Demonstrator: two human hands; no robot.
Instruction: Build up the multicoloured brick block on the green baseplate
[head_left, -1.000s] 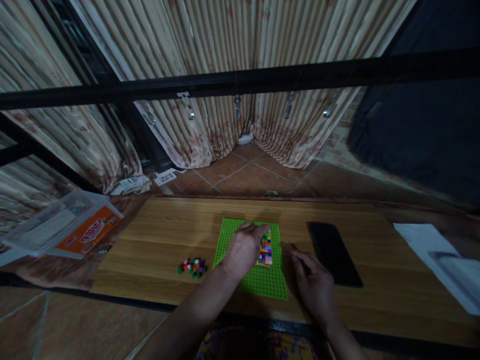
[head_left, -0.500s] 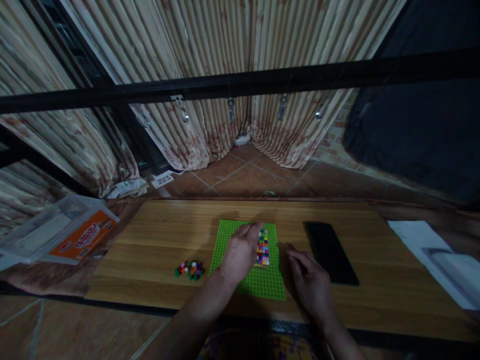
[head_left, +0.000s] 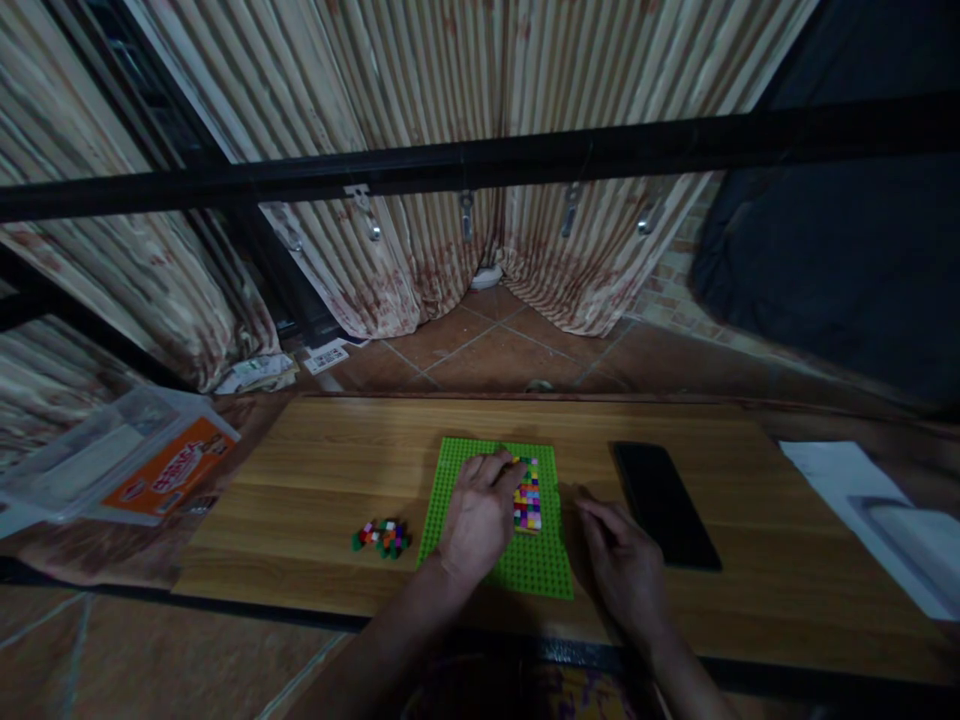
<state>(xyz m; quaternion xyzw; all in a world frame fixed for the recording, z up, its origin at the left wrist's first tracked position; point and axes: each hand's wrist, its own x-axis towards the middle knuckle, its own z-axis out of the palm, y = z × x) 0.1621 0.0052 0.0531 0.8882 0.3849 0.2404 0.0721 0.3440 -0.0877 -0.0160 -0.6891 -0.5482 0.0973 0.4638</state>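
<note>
A green studded baseplate (head_left: 529, 575) lies on the wooden table, carrying a block of small multicoloured bricks (head_left: 528, 500). My left hand (head_left: 484, 510) is over the plate with its fingers bent down at the bricks, covering their left part. Its fingertips are partly hidden, and whatever they may hold does not show. Just right of the plate, my right hand (head_left: 619, 560) rests by the table with fingers curled and thumb and forefinger together. I cannot make out anything in that pinch. A small pile of loose coloured bricks (head_left: 382, 537) sits left of the plate.
To the right on the table (head_left: 300, 480) lies a dark flat tablet-like slab (head_left: 666, 505). A clear plastic box with an orange label (head_left: 169, 468) stands beyond the left end. White paper (head_left: 840, 490) is off the right end. A dark rail (head_left: 420, 170) and curtains are behind.
My left hand has shifted slightly left and its fingers have bent down more, baring a little more of the bricks. My right hand is nearly unmoved. The view has shifted slightly.
</note>
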